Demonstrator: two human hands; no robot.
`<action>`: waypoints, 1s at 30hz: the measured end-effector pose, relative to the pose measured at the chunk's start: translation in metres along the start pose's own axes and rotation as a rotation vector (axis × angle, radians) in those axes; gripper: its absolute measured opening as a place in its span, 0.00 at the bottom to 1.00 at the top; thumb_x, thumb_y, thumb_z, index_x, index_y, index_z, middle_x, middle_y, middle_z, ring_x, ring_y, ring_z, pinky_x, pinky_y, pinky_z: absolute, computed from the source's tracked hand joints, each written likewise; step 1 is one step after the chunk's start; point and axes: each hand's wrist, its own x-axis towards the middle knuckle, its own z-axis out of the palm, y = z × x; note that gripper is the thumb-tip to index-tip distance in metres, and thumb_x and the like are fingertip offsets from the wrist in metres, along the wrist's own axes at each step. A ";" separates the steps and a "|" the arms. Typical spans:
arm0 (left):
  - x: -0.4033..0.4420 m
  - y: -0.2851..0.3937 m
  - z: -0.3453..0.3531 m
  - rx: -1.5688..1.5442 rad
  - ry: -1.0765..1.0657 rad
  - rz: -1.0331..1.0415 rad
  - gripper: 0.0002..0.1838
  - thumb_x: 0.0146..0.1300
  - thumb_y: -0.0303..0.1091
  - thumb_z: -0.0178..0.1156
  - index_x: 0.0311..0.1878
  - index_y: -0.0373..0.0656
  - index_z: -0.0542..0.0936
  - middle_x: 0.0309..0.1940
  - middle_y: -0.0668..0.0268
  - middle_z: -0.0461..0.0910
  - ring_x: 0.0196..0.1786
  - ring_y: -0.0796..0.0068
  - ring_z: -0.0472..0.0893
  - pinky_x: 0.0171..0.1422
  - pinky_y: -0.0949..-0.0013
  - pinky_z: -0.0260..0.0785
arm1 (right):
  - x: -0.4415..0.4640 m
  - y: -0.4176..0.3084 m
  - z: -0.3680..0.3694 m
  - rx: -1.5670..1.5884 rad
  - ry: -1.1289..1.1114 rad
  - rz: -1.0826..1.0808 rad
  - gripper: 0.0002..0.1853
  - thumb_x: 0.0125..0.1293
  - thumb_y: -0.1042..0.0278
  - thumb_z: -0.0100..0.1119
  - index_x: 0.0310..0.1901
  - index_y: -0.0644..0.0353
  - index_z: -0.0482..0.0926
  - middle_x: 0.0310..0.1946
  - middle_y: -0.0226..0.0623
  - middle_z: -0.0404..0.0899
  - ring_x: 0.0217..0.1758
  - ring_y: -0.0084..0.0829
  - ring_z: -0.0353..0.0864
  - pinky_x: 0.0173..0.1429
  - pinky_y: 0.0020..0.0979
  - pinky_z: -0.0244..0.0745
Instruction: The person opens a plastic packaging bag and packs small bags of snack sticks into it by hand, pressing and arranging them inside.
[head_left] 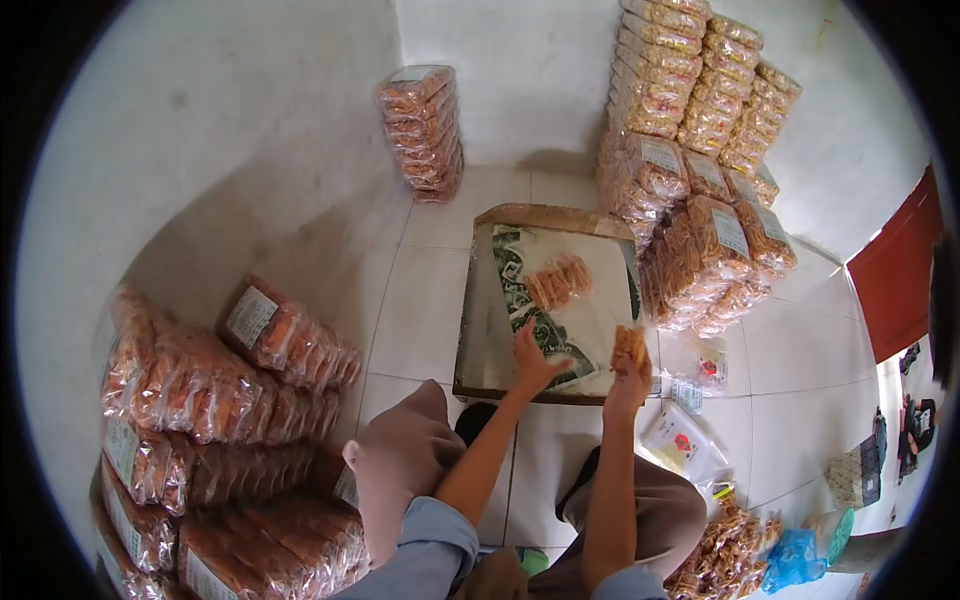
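A pale wall (270, 100) rises behind a floor (430, 290) of white tiles. On the right of the view a tall stack of clear-wrapped snack packs (690, 150) stands against the wall, paler packs on top and labelled ones below. On the left, a broad pile of reddish-brown packs (220, 390) reaches down to the bottom of the view. Between them sits a low table (466, 310) with a raised brown edge, a green and white printed sheet (508, 265) lying on it. A single column of packs (420, 135) stands beyond its far left corner. Loose snacks (725, 550) are heaped at lower right, beside a blue plastic bag (795, 560), with clear packets (685, 440) nearer the table. The left hand (538, 365) is open, fingers spread over the near part of the table, with nothing visible in its grasp. The right hand (627, 385) is closed around a small bundle of snack pieces (628, 347), held upright at the table's near right corner. A row of similar pieces (558, 281) lies near the table's middle.
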 end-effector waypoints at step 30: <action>0.050 0.066 0.031 0.088 -0.130 0.397 0.21 0.67 0.47 0.39 0.62 0.60 0.65 0.60 0.72 0.64 0.69 0.62 0.52 0.61 0.29 0.19 | -0.012 0.056 -0.023 -0.984 -0.239 -0.603 0.19 0.57 0.87 0.45 0.51 0.66 0.70 0.51 0.49 0.72 0.55 0.45 0.71 0.54 0.36 0.69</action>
